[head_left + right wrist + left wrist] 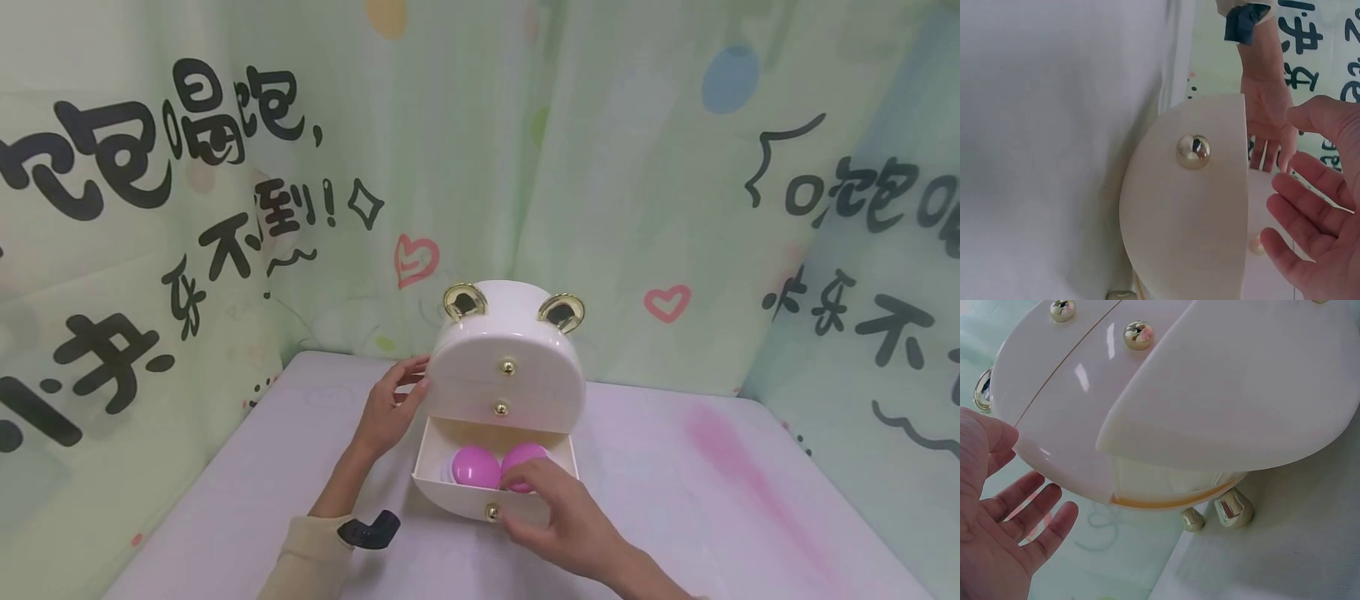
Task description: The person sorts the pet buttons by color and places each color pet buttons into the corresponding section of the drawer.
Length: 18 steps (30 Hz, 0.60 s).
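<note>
A white rounded drawer box (504, 375) with gold-rimmed eyes on top stands on the table. Its bottom drawer (450, 498) is pulled out, and two glossy pink balls (476, 467) lie inside; the right one is partly hidden by my fingers. A gold knob (1193, 152) sits on the drawer's front. At the box's left side is my left hand (390, 408), fingers spread and loosely bent, the fingertips at its edge. My right hand (566, 521) hovers by the drawer's front rim, thumb and fingers apart, nothing held between them.
The box's upper drawers are closed, each with a gold knob (507, 367). Short gold feet (1233, 507) hold the box off the table (660, 483). Printed curtains (480, 167) hang behind and at both sides. A black strap (369, 531) wraps the left sleeve.
</note>
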### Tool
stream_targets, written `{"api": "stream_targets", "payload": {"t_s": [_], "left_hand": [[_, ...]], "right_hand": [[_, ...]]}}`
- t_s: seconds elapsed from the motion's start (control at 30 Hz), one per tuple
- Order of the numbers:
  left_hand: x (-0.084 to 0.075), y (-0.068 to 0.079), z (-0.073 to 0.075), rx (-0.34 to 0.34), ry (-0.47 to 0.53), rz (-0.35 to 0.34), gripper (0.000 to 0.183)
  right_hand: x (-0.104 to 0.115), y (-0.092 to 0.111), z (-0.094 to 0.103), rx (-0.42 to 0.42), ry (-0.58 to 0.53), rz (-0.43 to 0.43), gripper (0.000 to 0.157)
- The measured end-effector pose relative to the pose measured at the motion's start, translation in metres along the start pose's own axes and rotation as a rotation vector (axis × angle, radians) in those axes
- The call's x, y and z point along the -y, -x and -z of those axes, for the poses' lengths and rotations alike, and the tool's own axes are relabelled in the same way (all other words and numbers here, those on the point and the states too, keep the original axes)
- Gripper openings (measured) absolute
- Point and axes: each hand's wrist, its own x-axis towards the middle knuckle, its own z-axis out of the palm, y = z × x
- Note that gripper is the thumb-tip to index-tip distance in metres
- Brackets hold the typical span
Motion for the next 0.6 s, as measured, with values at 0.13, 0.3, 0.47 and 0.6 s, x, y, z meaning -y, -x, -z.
{"api": "stream_targets", "payload": {"t_s": [0.13,0.3,0.47,0.6], "left_hand": [[-0.001,0.0,0.001,-0.002,0.003,-0.006,0.035],[-0.001,0.001,0.001,-0.001,0.008,-0.002,0.035],[-0.001,0.0,0.001,0.002,0.014,-0.004,0.036],[0.0,0.0,0.001,-0.001,0.017,-0.004,0.036]], "right_hand": [[0.004,0.002,-0.003,0.005,0.086,0.078,0.04],[0.008,0.007,-0.007,0.046,0.163,0.068,0.036],[0.011,0.012,-0.014,0.082,0.198,-0.008,0.034],[0.01,0.015,-0.021,0.067,0.254,-0.007,0.035]]}}
